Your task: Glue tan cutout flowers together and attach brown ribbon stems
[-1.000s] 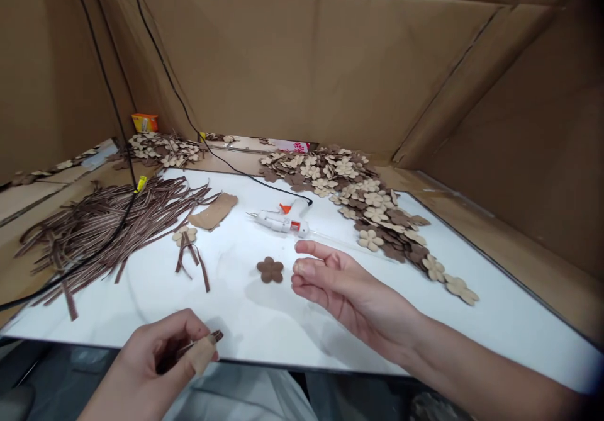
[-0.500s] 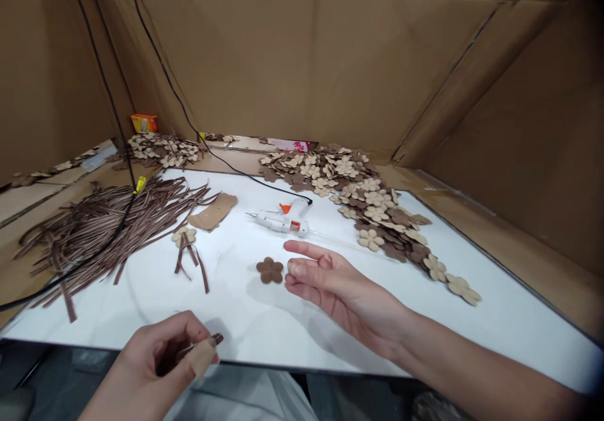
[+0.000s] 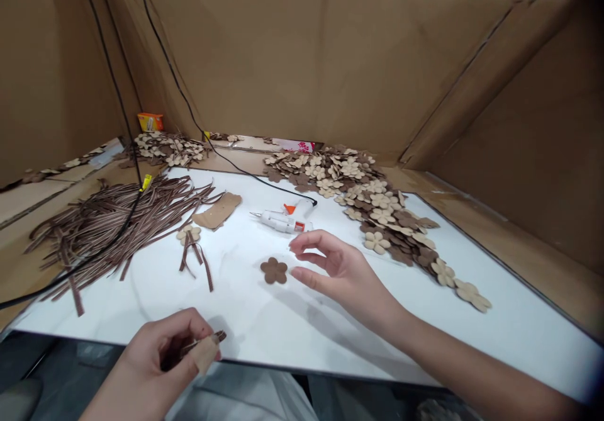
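Note:
My left hand (image 3: 158, 358), at the table's front edge, is closed on thin brown strips (image 3: 221, 335); their ends poke out past the thumb and finger. A beige wrap covers that thumb's tip. My right hand (image 3: 342, 270) is over the middle of the table, thumb and fingers apart, holding nothing. Just left of its fingertips lies a single dark brown felt flower (image 3: 274, 271), flat on the white surface. Behind the hand sits a white glue gun (image 3: 278, 221) with an orange trigger, its nozzle pointing left.
A large heap of brown strips (image 3: 127, 219) covers the left side. Near it lie a cardboard scrap (image 3: 218, 212) and a beige flower with strips (image 3: 189, 235). Piled beige and brown flowers (image 3: 377, 201) run along the right. A black cord (image 3: 179, 87) hangs before cardboard walls (image 3: 264, 50).
My right hand's index finger has curled and its thumb has separated from the fingers, the hand lifting slightly. My left hand keeps its hold on the strips. The view has shifted a little.

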Tool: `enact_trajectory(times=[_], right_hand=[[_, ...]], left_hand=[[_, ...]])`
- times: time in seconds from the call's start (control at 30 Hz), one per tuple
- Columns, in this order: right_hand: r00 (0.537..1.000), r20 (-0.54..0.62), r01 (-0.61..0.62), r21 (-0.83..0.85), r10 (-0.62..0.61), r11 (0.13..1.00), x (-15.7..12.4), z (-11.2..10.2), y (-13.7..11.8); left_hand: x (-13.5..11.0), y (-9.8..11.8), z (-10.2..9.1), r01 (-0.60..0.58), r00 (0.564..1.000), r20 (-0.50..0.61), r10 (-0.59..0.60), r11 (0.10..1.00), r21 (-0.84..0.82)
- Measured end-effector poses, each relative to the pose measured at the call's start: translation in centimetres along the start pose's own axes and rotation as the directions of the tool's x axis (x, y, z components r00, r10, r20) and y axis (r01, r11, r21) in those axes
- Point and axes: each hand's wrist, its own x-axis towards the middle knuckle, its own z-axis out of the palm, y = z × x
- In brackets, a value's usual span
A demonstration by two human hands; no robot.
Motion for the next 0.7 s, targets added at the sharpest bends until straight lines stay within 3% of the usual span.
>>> enact_trajectory(times=[0.4,0.7], right_hand=[[0.994,-0.03,0.099,-0.061,-0.101,0.993,0.2,-0.3,-0.6],[0.987,-0.083,0.128,-0.127,-0.14,0.984,0.7,-0.8,0.5]], left_hand=[[0.0,0.2,-0.1,0.006,1.0,-0.006,-0.006,1.0,0.014],[-0.1,-0.1,-0.1,0.001,1.0,-0.024,-0.001,1.0,0.005]])
